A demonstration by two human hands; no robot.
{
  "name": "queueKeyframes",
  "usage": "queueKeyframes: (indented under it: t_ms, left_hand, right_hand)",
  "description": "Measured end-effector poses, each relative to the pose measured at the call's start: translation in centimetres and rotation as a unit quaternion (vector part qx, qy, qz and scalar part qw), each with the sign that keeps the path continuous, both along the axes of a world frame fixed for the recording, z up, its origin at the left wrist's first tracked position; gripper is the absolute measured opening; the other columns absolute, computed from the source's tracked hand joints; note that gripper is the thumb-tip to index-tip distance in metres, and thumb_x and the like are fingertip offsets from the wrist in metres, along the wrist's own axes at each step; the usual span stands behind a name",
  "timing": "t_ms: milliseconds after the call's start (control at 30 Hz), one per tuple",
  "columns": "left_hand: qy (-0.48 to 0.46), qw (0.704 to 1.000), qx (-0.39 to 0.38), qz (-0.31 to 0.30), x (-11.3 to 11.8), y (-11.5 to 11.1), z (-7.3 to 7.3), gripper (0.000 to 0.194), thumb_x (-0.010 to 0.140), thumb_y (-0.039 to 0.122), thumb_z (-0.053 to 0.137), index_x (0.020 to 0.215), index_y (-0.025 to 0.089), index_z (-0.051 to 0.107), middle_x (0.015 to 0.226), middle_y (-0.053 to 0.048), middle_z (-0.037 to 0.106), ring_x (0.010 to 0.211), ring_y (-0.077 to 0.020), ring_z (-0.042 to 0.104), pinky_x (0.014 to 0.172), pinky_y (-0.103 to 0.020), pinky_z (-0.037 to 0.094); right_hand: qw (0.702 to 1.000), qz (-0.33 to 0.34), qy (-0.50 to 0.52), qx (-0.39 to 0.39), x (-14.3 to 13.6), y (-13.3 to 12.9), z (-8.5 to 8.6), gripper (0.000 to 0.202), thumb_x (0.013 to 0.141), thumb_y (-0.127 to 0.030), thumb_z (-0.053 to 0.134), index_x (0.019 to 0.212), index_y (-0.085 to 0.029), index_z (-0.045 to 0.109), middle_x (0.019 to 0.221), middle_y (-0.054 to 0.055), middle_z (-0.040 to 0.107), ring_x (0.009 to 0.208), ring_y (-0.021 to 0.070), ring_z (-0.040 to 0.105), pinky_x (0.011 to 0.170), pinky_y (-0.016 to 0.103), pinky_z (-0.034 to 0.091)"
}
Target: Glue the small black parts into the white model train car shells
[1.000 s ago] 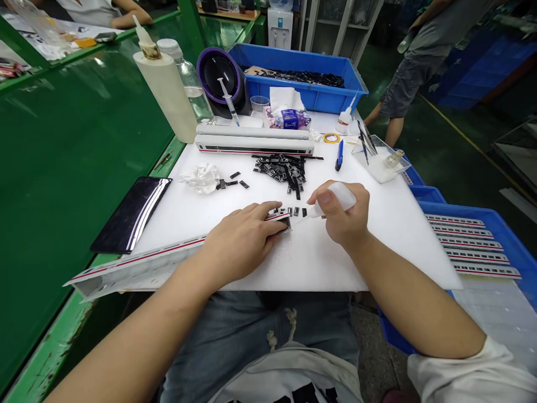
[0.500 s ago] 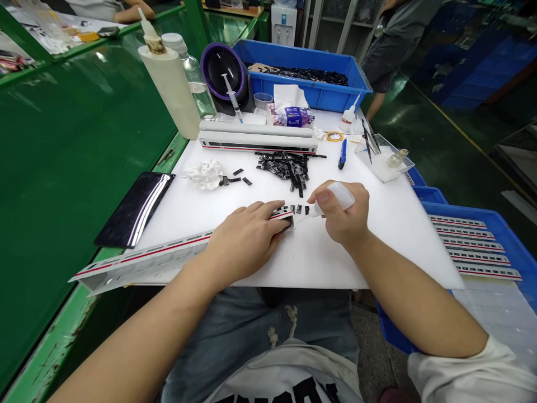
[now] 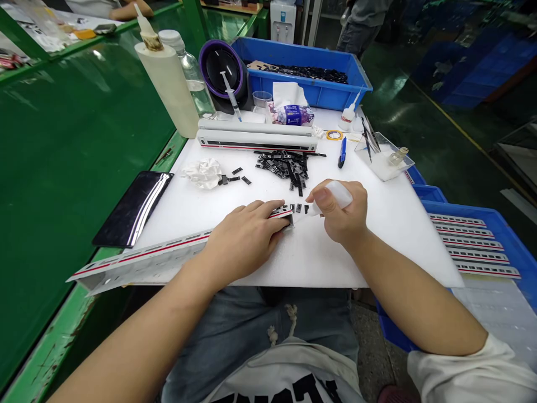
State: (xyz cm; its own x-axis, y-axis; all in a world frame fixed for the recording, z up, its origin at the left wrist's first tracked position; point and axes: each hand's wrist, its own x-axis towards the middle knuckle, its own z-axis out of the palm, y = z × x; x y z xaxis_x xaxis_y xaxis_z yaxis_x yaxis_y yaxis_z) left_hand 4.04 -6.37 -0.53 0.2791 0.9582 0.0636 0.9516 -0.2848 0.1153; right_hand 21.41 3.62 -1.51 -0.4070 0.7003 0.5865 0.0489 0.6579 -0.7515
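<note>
My left hand (image 3: 245,238) is closed around the right end of a long white model train car shell (image 3: 168,248) with a red stripe and window openings. The shell lies slanted, its far end reaching past the table's left edge. In my right hand (image 3: 350,215) is a white squeeze bottle (image 3: 339,194), tilted so its thin nozzle points left at the shell's end. Whether the tip touches the shell I cannot tell. Several small black pieces (image 3: 298,208) lie in a row just behind the shell's end. Farther back is a pile of similar black parts (image 3: 289,167).
Behind the pile lie white shells (image 3: 255,137). A blue bin (image 3: 302,92), a tissue box (image 3: 293,115) and a tall bottle (image 3: 170,89) line the back. A blue cutter (image 3: 343,152) lies at right; a black tablet-like panel (image 3: 133,208) at left. Striped strips (image 3: 482,263) fill a crate.
Both hands, the shell and the bottle stay almost where they were. The view shifts slightly, and a person in the background has moved left.
</note>
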Motion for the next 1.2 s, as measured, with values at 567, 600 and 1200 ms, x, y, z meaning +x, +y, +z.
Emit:
queueKeyframes:
  t_ms: [567,600,1200]
  left_hand:
    - [-0.007,1.000,0.000,-0.005,-0.04,0.14,0.02,0.031,0.097,0.033,0.042,0.113,0.027,0.067,0.139,-0.005,0.055,0.114,-0.0282,0.057,0.092,-0.047,0.051]
    - [-0.012,1.000,0.001,-0.005,-0.04,0.14,0.02,0.031,0.097,0.033,0.042,0.113,0.028,0.068,0.139,-0.005,0.055,0.114,-0.0281,0.057,0.092,-0.047,0.051]
    - [-0.003,1.000,0.000,-0.008,-0.07,0.16,-0.10,0.030,0.097,0.033,0.042,0.114,0.028,0.066,0.138,-0.003,0.056,0.113,-0.0272,0.056,0.094,-0.046,0.050]
  right_hand:
    - [1.000,-0.004,-0.004,-0.012,0.18,0.08,0.17,0.048,0.092,-0.051,0.055,0.055,-0.020,0.053,0.049,-0.002,0.047,0.045,0.0105,0.043,0.045,0.028,0.033]
    - [1.000,-0.006,-0.005,-0.011,0.20,0.09,0.18,0.049,0.092,-0.052,0.055,0.055,-0.020,0.053,0.049,-0.002,0.047,0.045,0.0106,0.043,0.045,0.028,0.033]
    - [1.000,-0.015,-0.015,-0.005,0.34,0.21,0.28,0.049,0.092,-0.052,0.055,0.054,-0.021,0.052,0.048,-0.003,0.044,0.044,0.0104,0.043,0.044,0.028,0.032]
